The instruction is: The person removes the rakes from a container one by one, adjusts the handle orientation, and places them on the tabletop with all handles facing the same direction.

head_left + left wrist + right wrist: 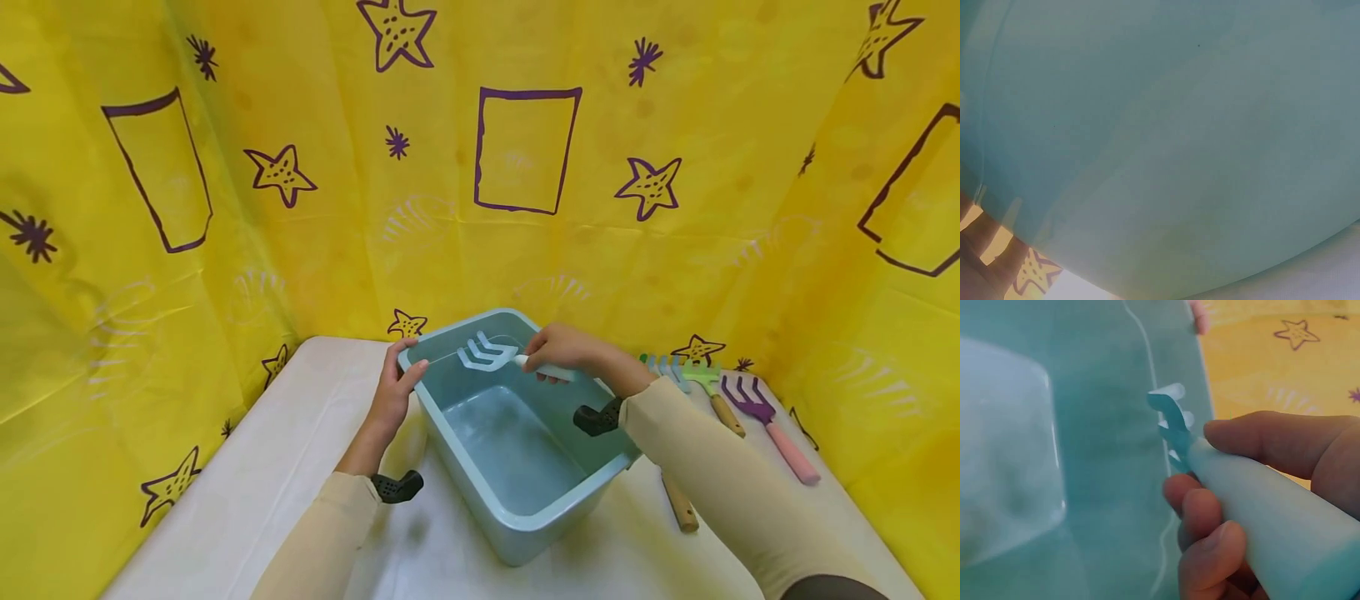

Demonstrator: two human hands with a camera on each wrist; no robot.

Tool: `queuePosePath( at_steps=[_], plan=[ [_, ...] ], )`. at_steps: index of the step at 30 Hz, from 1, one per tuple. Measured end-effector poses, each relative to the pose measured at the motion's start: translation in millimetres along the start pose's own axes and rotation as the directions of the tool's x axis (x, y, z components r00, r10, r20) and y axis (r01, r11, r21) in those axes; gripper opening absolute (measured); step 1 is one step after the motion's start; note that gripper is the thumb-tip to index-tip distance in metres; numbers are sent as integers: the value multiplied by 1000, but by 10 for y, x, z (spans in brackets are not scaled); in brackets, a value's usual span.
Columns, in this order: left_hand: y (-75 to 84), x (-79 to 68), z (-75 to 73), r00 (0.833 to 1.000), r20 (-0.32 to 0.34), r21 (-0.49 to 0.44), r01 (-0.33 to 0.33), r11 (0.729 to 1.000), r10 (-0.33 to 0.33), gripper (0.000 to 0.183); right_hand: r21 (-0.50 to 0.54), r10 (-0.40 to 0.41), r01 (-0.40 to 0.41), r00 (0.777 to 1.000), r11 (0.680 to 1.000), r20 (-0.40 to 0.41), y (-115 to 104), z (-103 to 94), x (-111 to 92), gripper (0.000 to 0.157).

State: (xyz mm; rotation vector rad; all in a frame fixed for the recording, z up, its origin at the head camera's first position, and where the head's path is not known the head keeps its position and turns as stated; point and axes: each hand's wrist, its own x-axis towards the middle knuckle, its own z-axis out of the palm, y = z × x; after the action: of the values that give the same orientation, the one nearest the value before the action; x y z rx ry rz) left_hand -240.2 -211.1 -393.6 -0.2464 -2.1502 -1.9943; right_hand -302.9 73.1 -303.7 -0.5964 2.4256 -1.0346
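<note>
A light-blue plastic bin (480,467) stands on the white table. My left hand (393,387) grips its rim at the far left corner, thumb over the inside edge. Over the bin's far part, my right hand (558,350) holds a light-blue hand rake (487,354) by its pale handle, with the tines pointing left. In the right wrist view, fingers and thumb wrap the rake's handle (1272,506) near its neck. The bin's wall (1179,156) fills most of the left wrist view. A thin pale line runs along the inner wall; I cannot tell what it is.
Right of the bin lie a green rake (701,375), a purple rake (753,408) with a pink handle, and a blue rake head (667,371). A wooden handle (678,504) shows partly beside my right sleeve. Yellow patterned cloth (330,250) surrounds the white table (277,450).
</note>
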Motion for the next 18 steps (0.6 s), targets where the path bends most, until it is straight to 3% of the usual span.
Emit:
queuePosePath(
  at_steps=[8, 13, 18],
  plan=[
    [22, -5, 12, 1000, 2, -20, -8, 1000, 8, 49, 76, -10, 19, 994, 997, -110, 200, -206, -212, 30],
    [27, -10, 13, 1000, 1, -31, -19, 999, 19, 48, 94, -5, 25, 977, 995, -214, 404, -322, -347, 29],
    [37, -16, 6, 1000, 5, -10, -10, 1000, 10, 49, 124, 39, -7, 964, 992, -263, 551, -395, -508, 33]
  ],
)
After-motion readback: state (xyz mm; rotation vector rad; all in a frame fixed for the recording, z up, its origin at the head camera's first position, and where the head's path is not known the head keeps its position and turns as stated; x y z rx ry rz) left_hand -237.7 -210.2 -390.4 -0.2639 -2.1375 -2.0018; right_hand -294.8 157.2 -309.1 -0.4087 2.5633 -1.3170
